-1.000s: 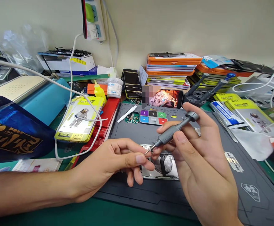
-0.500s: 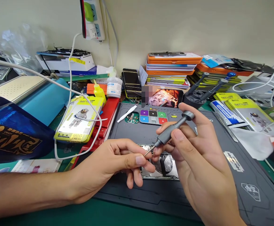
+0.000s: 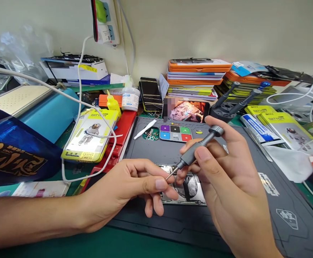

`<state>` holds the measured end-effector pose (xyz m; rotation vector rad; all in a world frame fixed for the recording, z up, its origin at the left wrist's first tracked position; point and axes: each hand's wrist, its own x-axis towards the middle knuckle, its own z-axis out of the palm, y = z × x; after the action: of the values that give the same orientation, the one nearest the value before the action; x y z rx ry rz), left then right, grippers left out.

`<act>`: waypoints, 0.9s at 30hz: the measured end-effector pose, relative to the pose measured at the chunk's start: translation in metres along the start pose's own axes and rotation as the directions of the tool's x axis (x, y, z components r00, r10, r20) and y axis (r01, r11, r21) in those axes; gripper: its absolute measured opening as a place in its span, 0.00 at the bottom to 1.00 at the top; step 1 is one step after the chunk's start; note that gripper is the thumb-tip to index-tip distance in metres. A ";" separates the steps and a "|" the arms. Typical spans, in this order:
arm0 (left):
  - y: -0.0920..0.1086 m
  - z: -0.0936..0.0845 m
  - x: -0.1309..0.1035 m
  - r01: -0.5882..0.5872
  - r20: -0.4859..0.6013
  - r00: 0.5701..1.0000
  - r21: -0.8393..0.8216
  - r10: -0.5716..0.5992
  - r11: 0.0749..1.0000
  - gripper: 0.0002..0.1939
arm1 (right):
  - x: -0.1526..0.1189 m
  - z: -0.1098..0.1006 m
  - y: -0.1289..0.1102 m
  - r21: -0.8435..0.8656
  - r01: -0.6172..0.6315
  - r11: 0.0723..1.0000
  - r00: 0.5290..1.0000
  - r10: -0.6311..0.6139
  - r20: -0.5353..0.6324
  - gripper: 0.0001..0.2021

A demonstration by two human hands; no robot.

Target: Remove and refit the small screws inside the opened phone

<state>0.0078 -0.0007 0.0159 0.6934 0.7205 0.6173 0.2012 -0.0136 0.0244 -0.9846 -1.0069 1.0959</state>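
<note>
In my right hand (image 3: 226, 172) is a dark grey screwdriver (image 3: 190, 154), held by its knurled handle with the index finger by its end cap (image 3: 216, 130). Its thin shaft slants down and left to my left hand (image 3: 143, 182). There the thumb and index finger are pinched together at the tip, and whatever lies between them is hidden. Behind and below both hands lies an opened phone (image 3: 196, 197) on the dark grey mat (image 3: 151, 229). Part of its inside shows, with a round grey picture on a silvery surface; my hands cover the rest.
On the mat lie a tray with coloured squares (image 3: 175, 133), a white plastic pry tool (image 3: 145, 129) and metal tweezers (image 3: 258, 143). A phone with a lit screen (image 3: 188, 111) leans behind. A screwdriver stand (image 3: 222, 111), battery packs (image 3: 90, 132) and a white cable (image 3: 92, 179) surround the mat.
Both hands keep the same grip. The screwdriver and my right hand have shifted very slightly to the right; otherwise little differs.
</note>
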 end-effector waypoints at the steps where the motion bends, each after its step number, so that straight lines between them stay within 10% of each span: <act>1: 0.000 0.000 0.000 -0.002 0.005 1.000 0.004 0.002 1.000 0.05 | 0.000 0.000 0.000 -0.003 0.001 1.000 1.000 -0.001 0.000 0.19; 27: 0.001 -0.001 0.000 -0.006 0.043 0.999 0.040 0.004 0.999 0.03 | 0.003 0.000 0.001 -0.014 -0.060 0.998 0.998 0.060 -0.004 0.21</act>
<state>0.0065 0.0004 0.0165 0.7436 0.6929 0.5922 0.2017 -0.0102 0.0242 -1.0337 -0.9894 1.1372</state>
